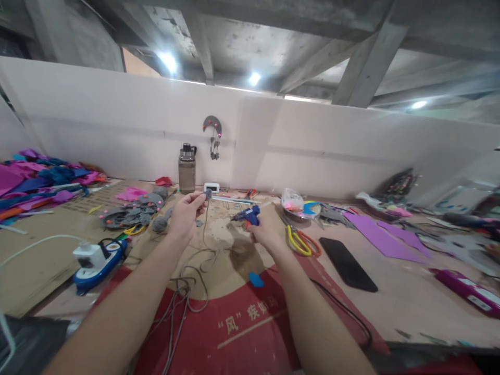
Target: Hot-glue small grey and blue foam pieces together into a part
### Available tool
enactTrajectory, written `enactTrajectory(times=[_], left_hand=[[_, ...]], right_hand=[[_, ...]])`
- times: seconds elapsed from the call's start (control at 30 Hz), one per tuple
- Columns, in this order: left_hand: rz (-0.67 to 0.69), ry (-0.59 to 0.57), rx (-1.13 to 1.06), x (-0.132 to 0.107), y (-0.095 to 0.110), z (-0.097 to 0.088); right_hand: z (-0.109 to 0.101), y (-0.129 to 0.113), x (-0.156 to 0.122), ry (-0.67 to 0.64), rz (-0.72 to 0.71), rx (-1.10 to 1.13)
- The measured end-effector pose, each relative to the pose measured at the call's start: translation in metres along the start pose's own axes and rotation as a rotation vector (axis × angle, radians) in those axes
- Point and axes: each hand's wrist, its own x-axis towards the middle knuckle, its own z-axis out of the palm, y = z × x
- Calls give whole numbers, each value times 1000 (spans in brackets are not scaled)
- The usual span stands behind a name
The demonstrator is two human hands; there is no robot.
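Note:
Between the thumb and fingers of my left hand (186, 217) is a small grey felt piece (208, 194). A thin grey cord (188, 291) hangs below it and runs in loose loops over the board towards me. My right hand (266, 228) is wrapped round a blue glue gun (247, 214) with an orange trigger; its nozzle points left, a short way from the felt piece and apart from it. Part of the grip is hidden by my fingers. On the red and tan cardboard (219, 338) below lies a blue scrap (256, 279).
Yellow-and-orange-handled scissors (300, 242) and a black phone (347, 264) lie right of my right hand. A bottle (187, 169) stands by the wall. Grey felt pieces (135, 212) and a blue power strip (102, 265) are on the left; purple sheets (383, 237) are on the right.

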Motion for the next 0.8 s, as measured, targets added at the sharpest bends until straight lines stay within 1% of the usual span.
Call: enactTrajectory(times=[0.03, 0.1, 0.17, 0.2, 0.23, 0.27, 0.3, 0.33, 0.37, 0.4, 0.43, 0.47, 0.5, 0.57, 0.67, 0.73, 0.8], left_hand=[[7, -1, 12, 0, -1, 1], [49, 1, 66, -1, -2, 2], [135, 11, 156, -4, -2, 4], [187, 12, 207, -5, -2, 5], [240, 10, 257, -8, -1, 6], [289, 5, 304, -10, 0, 8], [332, -3, 348, -13, 1, 9], [368, -11, 389, -15, 3, 10], [392, -18, 424, -18, 4, 11], [402, -25, 444, -19, 5, 12], [401, -31, 449, -20, 5, 12], [391, -39, 441, -20, 5, 12], [374, -44, 416, -19, 4, 11], [313, -49, 331, -17, 1, 11], [146, -65, 162, -13, -3, 11], [38, -83, 71, -13, -4, 13], [-25, -91, 16, -14, -3, 15]], right_hand=[[-2, 2, 0, 39, 18, -92], [-6, 0, -6, 190, -4, -207], [-7, -11, -16, 383, -119, -233], [-5, -20, -21, 448, -200, -187], [-1, -30, -24, 442, -297, -78], [5, -41, -27, 397, -388, 72], [13, -52, -28, 330, -469, 244], [22, -62, -28, 234, -525, 421], [32, -71, -27, 131, -522, 589], [40, -78, -25, 28, -477, 732], [48, -83, -23, -43, -445, 838], [53, -86, -21, -77, -411, 916], [57, -88, -19, -87, -385, 955], [58, -88, -18, -23, -379, 937], [50, -84, -20, 110, -445, 793], [45, -82, -21, 157, -490, 720], [42, -82, -22, 184, -511, 665]])
